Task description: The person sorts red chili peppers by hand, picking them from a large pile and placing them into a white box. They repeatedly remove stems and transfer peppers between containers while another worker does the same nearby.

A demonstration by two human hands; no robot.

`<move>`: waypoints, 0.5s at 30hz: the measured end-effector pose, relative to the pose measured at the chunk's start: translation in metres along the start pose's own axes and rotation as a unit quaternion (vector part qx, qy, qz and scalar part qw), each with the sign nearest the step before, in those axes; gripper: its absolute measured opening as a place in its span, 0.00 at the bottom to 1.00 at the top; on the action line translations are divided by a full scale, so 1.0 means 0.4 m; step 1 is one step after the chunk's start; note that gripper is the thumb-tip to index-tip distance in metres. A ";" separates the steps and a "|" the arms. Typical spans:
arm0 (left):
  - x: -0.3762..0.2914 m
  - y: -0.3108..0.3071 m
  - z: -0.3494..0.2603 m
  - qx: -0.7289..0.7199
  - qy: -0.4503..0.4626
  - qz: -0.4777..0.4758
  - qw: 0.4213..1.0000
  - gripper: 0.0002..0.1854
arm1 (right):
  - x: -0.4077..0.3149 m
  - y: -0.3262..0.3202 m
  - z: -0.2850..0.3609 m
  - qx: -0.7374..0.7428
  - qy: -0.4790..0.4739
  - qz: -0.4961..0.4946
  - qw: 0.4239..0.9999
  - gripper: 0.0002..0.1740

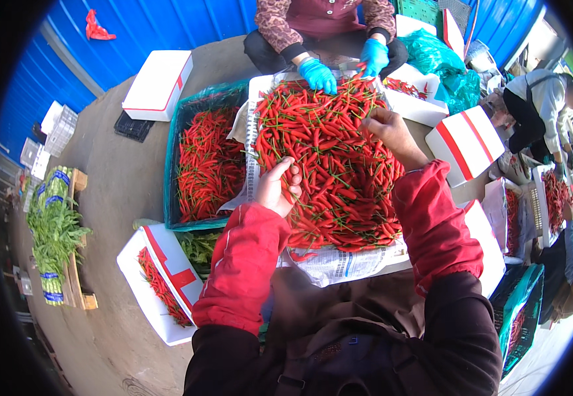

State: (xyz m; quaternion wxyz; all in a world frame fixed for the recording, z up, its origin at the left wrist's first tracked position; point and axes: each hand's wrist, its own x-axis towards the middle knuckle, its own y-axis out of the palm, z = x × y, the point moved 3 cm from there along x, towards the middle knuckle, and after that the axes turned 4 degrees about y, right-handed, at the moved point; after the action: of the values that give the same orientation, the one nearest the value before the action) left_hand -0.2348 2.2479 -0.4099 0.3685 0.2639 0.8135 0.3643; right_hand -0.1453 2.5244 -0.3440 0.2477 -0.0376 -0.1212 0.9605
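Observation:
A large heap of red chili peppers (331,148) with green stems fills a white foam box lined with newspaper (348,265). Over the heap's left side, my left hand (279,188) is curled around at least one red chili. My right hand (388,128) is at the heap's upper right, fingers bent and touching the chilies; whether it grips one is unclear. Opposite me, a co-worker's blue-gloved hands (318,75) are at the heap's far edge, one holding a chili. Left of the box stands a green-lined crate (170,163) of red chilies.
A white foam box (182,282) with some chilies sits at lower left, another (427,111) at upper right. Closed foam boxes (464,143) stand right and upper left. Bundled green vegetables (56,232) lie on a wooden pallet at far left. Other people work at far right.

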 end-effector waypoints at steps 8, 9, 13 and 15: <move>-0.015 0.025 -0.030 0.060 0.041 0.008 0.997 0.06 | 0.097 0.191 0.088 -0.322 -0.061 0.028 0.944 0.19; -0.016 0.025 -0.034 0.063 0.043 0.009 0.997 0.06 | 0.091 0.226 0.083 -0.415 -0.036 0.038 0.908 0.22; -0.016 0.015 -0.047 0.073 0.055 0.012 0.996 0.06 | 0.070 0.311 0.076 -0.576 0.054 0.073 0.812 0.26; -0.015 0.002 -0.052 0.075 0.052 0.010 0.996 0.07 | 0.063 0.314 0.077 -0.564 0.047 0.069 0.822 0.25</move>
State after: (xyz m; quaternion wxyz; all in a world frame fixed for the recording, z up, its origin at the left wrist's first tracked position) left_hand -0.2477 2.2359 -0.3970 0.3014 0.2799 0.8536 0.3196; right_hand -0.2300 2.4235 -0.3460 0.1215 -0.2242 -0.6270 0.7361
